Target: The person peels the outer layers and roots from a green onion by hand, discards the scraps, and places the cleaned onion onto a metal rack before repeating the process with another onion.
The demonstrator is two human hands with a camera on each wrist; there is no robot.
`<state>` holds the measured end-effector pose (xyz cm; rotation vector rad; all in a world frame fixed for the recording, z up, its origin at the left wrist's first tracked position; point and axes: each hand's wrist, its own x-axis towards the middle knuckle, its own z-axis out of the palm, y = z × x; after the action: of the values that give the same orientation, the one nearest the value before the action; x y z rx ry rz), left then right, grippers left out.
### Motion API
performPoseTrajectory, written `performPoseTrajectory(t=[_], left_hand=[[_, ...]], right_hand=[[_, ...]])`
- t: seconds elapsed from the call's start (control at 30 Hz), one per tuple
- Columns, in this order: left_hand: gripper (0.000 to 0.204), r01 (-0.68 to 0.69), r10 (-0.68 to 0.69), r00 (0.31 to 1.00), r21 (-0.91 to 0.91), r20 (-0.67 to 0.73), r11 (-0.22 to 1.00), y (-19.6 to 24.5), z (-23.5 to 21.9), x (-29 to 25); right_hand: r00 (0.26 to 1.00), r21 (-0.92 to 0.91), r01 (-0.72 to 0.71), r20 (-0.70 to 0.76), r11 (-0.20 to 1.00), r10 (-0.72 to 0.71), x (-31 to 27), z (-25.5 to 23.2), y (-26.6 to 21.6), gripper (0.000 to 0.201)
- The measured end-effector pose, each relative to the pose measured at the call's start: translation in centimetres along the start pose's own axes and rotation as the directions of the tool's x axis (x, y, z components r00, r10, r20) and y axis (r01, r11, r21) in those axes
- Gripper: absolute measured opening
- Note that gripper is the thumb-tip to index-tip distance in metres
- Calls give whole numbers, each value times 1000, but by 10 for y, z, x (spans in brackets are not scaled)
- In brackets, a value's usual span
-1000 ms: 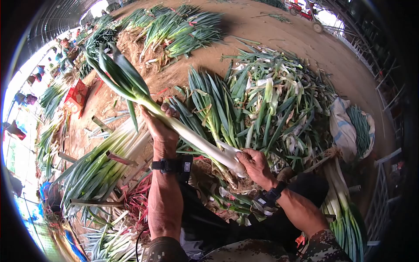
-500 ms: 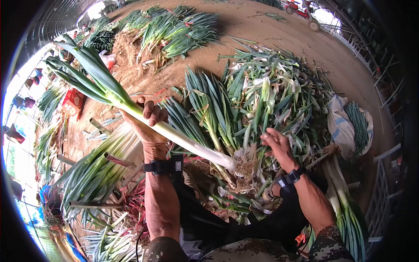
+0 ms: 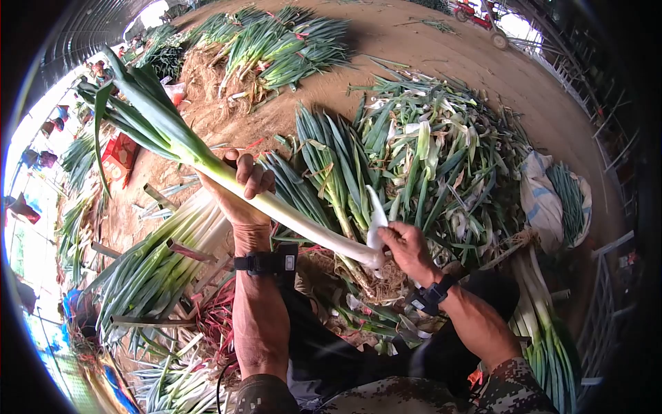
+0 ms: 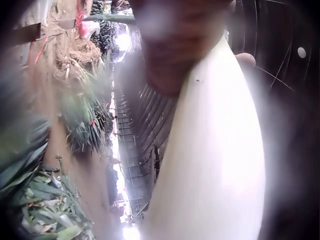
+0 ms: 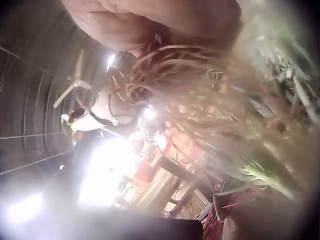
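hold the likely stiff, bruisable leek (image 3: pixel 207 163) by its upper shank, where the left hand (image 3: pixel 243 196) grips; the right hand (image 3: pixel 412 255) pinches a white strip (image 3: pixel 377 218).

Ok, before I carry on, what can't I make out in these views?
Head: where the left hand's palm meets the long green-and-white leek, hidden by the leek.
Head: far-left background, washed out by bright light.
Left wrist: the leek's near end, cut off by the bottom edge; finger detail, blurred.
Right wrist: top of the right hand, cut off by the top edge; individual thin brown roots, partly blurred.
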<state>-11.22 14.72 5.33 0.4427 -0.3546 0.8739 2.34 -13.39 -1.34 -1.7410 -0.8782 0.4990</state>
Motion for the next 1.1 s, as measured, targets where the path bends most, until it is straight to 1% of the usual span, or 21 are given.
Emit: performPoseTrajectory(t=[0.03,0.07,0.13,0.17,0.2,0.27,0.33,0.37,0.4,0.43,0.47,0.5,0.57,0.6,0.67,0.73,0.77,0.8,0.87,0.97,1.1], left_hand=[[58,13,-12,999,-26,49,1000,0,-2,0],[59,25,-20,995,-51,97,998,0,-5,1],[65,51,-33,981,-93,192,994,0,-8,0],[65,38,-19,978,-92,207,995,-3,-10,-1],[66,28,-6,974,-92,227,995,-6,-8,0],[64,-1,16,975,-68,221,998,-10,-3,0],[63,-2,18,973,-69,231,998,-5,-2,-3],[62,12,10,969,-84,249,996,5,-4,-3],[61,23,3,965,-96,262,995,13,-7,-4],[57,8,4,976,-56,218,998,19,-1,-7],[55,9,3,977,-54,214,998,22,-3,-10],[52,12,0,976,-54,218,998,23,-4,-9],[45,1,12,978,-62,208,998,22,-3,-7],[45,5,11,976,-77,216,997,23,-3,-7],[44,20,7,972,-110,237,994,21,-3,-5],[42,14,17,975,-135,221,991,19,-1,-5],[41,10,22,977,-148,212,989,19,0,-6],[40,3,27,975,-139,219,990,18,1,-6],[39,-13,39,972,-115,232,993,19,1,-5],[39,-10,37,977,-132,209,991,23,-1,-6],[40,-10,35,986,-146,164,989,22,-4,-7]], right_hand=[[997,-36,-67,-27,997,67,1,-7,3,29],[996,42,-66,-60,997,68,0,-10,10,27],[977,43,-188,-98,981,192,4,-14,17,26],[961,198,-229,-110,953,254,4,-15,21,25],[969,107,-173,-159,979,188,8,-18,25,26],[954,40,-152,-257,988,157,19,-24,65,27],[904,116,-263,-318,958,286,20,-47,84,28],[885,79,-254,-384,964,264,18,-61,92,26],[904,-130,-336,-322,933,281,11,-80,94,21],[935,-225,-308,-251,924,251,5,-90,100,22],[957,-315,-277,-178,908,230,-1,-96,109,25],[957,-276,-275,-169,921,235,-4,-93,102,27],[960,-193,-260,-156,946,232,-3,-77,59,31],[962,-180,-274,-42,945,270,1,-72,42,34],[926,-157,-305,180,939,331,10,-65,10,38],[875,19,-300,404,954,267,6,-52,-16,39],[869,74,-254,455,965,194,2,-45,-14,40],[835,-8,-285,490,959,252,0,-38,-28,39],[878,74,-174,463,982,121,-4,-28,-13,37],[930,133,-131,361,982,75,-13,-18,-3,30],[941,-30,-184,283,982,185,-17,-13,-23,23]])
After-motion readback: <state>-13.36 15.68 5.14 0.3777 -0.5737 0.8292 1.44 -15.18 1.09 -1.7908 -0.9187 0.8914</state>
